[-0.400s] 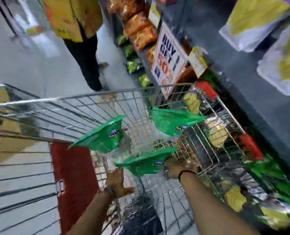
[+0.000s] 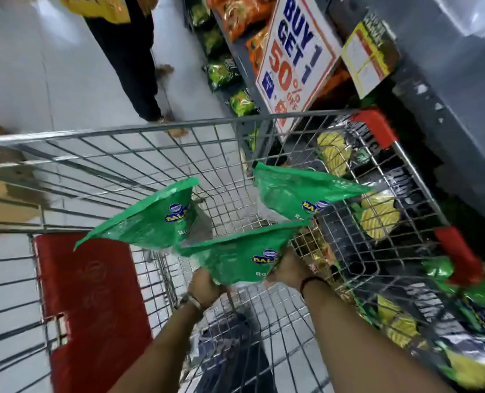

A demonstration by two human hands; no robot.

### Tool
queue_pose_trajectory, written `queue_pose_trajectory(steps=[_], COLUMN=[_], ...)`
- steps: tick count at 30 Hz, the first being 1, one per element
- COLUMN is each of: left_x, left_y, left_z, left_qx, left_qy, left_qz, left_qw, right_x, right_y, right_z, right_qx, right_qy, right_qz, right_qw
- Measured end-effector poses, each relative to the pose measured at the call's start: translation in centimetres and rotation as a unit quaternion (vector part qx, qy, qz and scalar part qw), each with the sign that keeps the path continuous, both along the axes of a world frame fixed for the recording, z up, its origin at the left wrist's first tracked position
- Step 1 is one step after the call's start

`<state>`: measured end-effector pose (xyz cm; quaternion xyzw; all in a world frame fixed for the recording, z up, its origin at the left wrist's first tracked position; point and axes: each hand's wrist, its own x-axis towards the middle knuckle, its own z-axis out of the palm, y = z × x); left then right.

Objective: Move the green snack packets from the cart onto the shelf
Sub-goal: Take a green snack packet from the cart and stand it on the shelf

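Above the wire cart (image 2: 139, 137), the left hand (image 2: 204, 285) grips the lower edge of a green snack packet (image 2: 147, 219) that fans toward the cart's left side. The right hand (image 2: 288, 269) clutches a middle packet (image 2: 235, 256) and apparently a third (image 2: 301, 188), which leans toward the cart's right rim. All three are lifted clear of the basket, none on the shelf (image 2: 440, 89) at right. Carrying over and placing remain, so the task looks barely half done.
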<state>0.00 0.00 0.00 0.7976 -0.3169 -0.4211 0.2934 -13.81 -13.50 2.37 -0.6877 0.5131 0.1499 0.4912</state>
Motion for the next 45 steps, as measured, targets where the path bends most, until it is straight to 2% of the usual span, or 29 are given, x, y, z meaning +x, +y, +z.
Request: queue_pose_trajectory(steps=[4, 7, 10, 13, 16, 19, 23, 26, 29, 32, 35, 36, 38, 40, 42, 45], left_x=[0.4, 0.1, -1.6, -5.1, -8.6, -13.8, -20.5, -24.3, -27.0, -28.9, -30.0, -30.2, -30.9, -31.9, -32.9, -33.1], left_y=[-1.0, -2.2, -3.4, -4.8, -7.2, -11.4, -17.7, -20.8, -22.7, -23.6, -23.1, -22.5, -21.0, -19.7, -19.2, -19.9], left_z=[6.0, 13.0, 20.3, 27.1, 31.9, 35.3, 36.4, 34.6, 32.2, 30.8, 30.1, 30.1, 29.9, 29.7, 29.2, 29.7], left_qx=[0.037, -0.046, -0.134, -0.208, -0.268, -0.321, -0.344, -0.298, -0.265, -0.302, -0.365, -0.384, -0.408, -0.414, -0.419, -0.354], left_qy=[0.067, 0.061, 0.086, 0.066, 0.088, 0.097, 0.072, 0.139, 0.171, 0.156, 0.080, 0.077, 0.084, 0.074, 0.075, 0.161], left_qz=[0.007, -0.034, -0.083, -0.097, -0.135, -0.197, -0.261, -0.275, -0.287, -0.281, -0.198, -0.174, -0.187, -0.241, -0.271, -0.268], left_qw=[0.997, 0.996, 0.984, 0.971, 0.950, 0.921, 0.899, 0.903, 0.904, 0.898, 0.906, 0.903, 0.889, 0.874, 0.863, 0.881], right_x=[-1.2, -3.6, -7.2, -11.9, -16.5, -22.1, -27.3, -30.0, -31.7, -32.4, -32.9, -33.1, -33.6, -33.0, -32.0, -31.3], right_y=[-0.8, -0.9, -0.4, 0.4, 0.6, 0.1, -2.0, -3.5, -4.5, -4.6, -4.1, -4.0, -3.7, -3.1, -2.2, -0.6], right_z=[5.8, 12.4, 20.2, 26.7, 31.1, 33.9, 33.7, 32.5, 30.8, 29.3, 29.2, 29.3, 29.5, 29.9, 29.7, 28.4], right_qx=[0.003, -0.004, -0.100, -0.205, -0.271, -0.345, -0.383, -0.402, -0.397, -0.393, -0.353, -0.322, -0.264, -0.231, -0.230, -0.235], right_qy=[-0.079, -0.158, -0.221, -0.258, -0.269, -0.283, -0.280, -0.249, -0.232, -0.244, -0.307, -0.348, -0.404, -0.413, -0.375, -0.349], right_qz=[-0.023, -0.039, -0.061, -0.102, -0.148, -0.216, -0.333, -0.400, -0.424, -0.446, -0.471, -0.483, -0.495, -0.464, -0.455, -0.441], right_qw=[0.997, 0.987, 0.968, 0.939, 0.912, 0.868, 0.815, 0.785, 0.780, 0.767, 0.748, 0.736, 0.723, 0.748, 0.775, 0.793])
